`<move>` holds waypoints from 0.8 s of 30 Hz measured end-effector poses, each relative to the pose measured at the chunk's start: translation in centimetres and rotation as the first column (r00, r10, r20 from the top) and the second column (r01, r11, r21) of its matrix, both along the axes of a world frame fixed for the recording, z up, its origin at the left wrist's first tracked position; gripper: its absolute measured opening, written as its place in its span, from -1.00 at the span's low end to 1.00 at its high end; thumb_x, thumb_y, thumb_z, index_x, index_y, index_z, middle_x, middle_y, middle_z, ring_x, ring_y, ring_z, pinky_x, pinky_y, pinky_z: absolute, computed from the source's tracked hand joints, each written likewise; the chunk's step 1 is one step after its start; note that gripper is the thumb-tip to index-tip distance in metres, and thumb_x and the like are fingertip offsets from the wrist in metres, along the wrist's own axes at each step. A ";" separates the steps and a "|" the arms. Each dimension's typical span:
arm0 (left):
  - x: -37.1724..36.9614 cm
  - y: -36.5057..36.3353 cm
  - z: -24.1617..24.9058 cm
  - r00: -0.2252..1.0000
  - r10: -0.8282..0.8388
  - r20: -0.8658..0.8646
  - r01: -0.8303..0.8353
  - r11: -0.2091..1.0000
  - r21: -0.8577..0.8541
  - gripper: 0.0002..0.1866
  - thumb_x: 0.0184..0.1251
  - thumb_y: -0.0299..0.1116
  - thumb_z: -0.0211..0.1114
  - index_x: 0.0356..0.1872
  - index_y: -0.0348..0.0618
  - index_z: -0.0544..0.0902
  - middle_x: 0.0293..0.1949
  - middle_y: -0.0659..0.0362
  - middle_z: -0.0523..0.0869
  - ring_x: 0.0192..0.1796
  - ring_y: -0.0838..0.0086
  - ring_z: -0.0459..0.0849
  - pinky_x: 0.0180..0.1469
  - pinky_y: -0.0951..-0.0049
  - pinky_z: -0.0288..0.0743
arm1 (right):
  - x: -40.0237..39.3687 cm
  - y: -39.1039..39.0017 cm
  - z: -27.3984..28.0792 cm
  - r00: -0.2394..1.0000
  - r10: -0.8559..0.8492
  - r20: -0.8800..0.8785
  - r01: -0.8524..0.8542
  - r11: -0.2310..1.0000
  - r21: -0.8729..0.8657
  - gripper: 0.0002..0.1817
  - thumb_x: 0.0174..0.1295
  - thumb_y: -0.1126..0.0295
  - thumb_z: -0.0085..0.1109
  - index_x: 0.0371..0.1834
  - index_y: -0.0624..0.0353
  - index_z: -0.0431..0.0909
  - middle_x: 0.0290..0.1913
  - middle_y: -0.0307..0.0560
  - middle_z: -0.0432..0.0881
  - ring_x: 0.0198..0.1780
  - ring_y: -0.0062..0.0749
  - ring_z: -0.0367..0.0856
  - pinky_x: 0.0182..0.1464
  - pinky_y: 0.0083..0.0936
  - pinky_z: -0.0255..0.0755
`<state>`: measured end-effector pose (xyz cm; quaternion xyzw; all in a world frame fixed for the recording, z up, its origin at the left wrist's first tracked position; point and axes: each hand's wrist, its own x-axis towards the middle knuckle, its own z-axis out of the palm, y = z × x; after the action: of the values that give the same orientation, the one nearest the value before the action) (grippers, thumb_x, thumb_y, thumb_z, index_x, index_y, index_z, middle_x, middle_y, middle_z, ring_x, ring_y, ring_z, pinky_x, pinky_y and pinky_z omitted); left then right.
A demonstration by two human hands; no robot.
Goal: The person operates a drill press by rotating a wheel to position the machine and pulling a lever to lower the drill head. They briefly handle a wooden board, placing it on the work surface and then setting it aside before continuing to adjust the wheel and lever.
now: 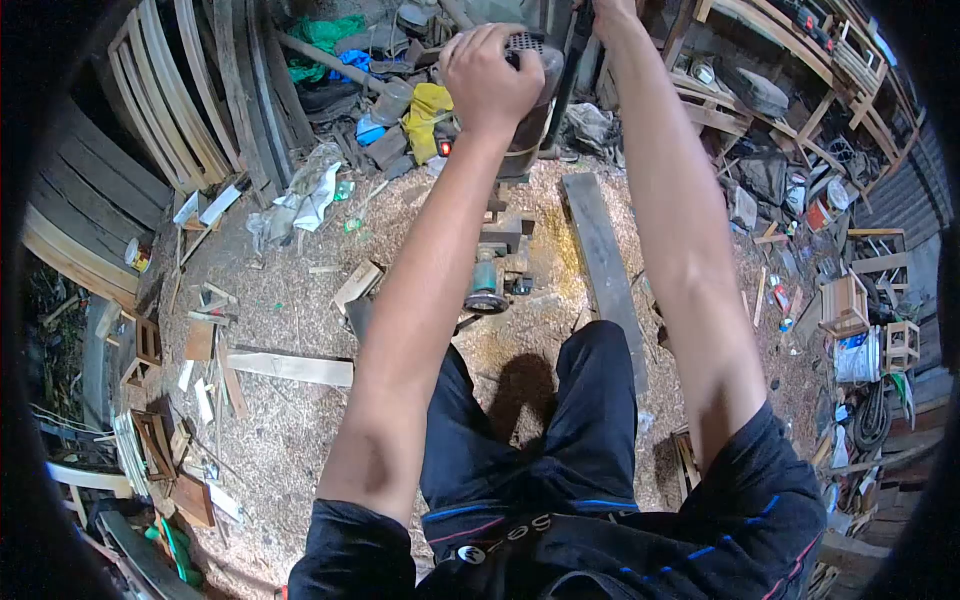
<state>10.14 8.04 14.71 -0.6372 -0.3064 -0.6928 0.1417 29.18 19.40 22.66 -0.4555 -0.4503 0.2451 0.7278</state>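
My left hand (492,75) is at the upper middle, its fingers bent over the top of a boxy thing with a perforated dark top (524,44). The thing's brownish body (530,135) shows below the hand; I cannot make out its kind. My right hand (610,12) reaches to the top edge, where the frame cuts off most of its fingers. Just left of it stands a long dark bar (568,85); whether the hand grips it is hidden. Below the boxy thing, between my arms, is a machine with a green motor-like body (485,275).
Wood shavings cover the floor (290,440). A long grey plank (605,265) lies right of the machine, and a pale board (290,367) lies to the left. Curved wooden strips (165,95) lean at upper left. A small wooden frame (845,305) and a white bucket (857,360) stand at right.
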 end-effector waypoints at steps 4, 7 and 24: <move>0.2 -0.3 -0.4 0.998 0.048 0.042 -0.048 0.999 0.005 -0.80 -0.01 -0.30 0.24 -0.37 -0.05 0.76 -0.29 0.13 0.79 -0.12 0.22 0.72 0.16 0.25 0.41 | -2.8 -6.8 -0.2 1.000 0.002 0.027 -0.002 1.000 0.000 -0.47 0.36 -0.07 0.06 -0.54 0.18 0.56 -0.58 -0.23 0.51 -0.52 -0.46 0.43 -0.41 -0.40 0.26; 0.2 -0.4 -0.5 0.996 0.086 -0.001 -0.086 0.996 0.004 -0.80 0.00 -0.31 0.23 -0.37 -0.05 0.76 -0.29 0.14 0.79 -0.12 0.22 0.72 0.16 0.26 0.41 | -3.2 -8.0 -0.5 0.999 -0.027 0.024 0.026 0.998 0.051 -0.51 0.37 0.05 0.05 -0.65 0.14 0.52 -0.64 -0.27 0.43 -0.56 -0.50 0.37 -0.45 -0.42 0.22; 0.0 -0.2 -1.4 0.978 0.198 -0.060 -0.187 0.971 0.147 -0.82 0.01 -0.34 0.21 -0.40 0.03 0.76 -0.26 0.21 0.80 -0.12 0.29 0.75 0.09 0.27 0.46 | -4.6 -12.4 -3.1 0.994 0.078 -0.075 -0.067 0.989 0.134 -0.60 0.41 0.16 -0.03 -0.58 0.09 0.51 -0.65 -0.32 0.40 -0.63 -0.57 0.35 -0.55 -0.53 0.19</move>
<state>10.19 7.80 13.29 -0.6184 -0.3118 -0.6713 0.2639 24.57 7.04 19.52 -0.3796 -0.4522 0.2592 0.7644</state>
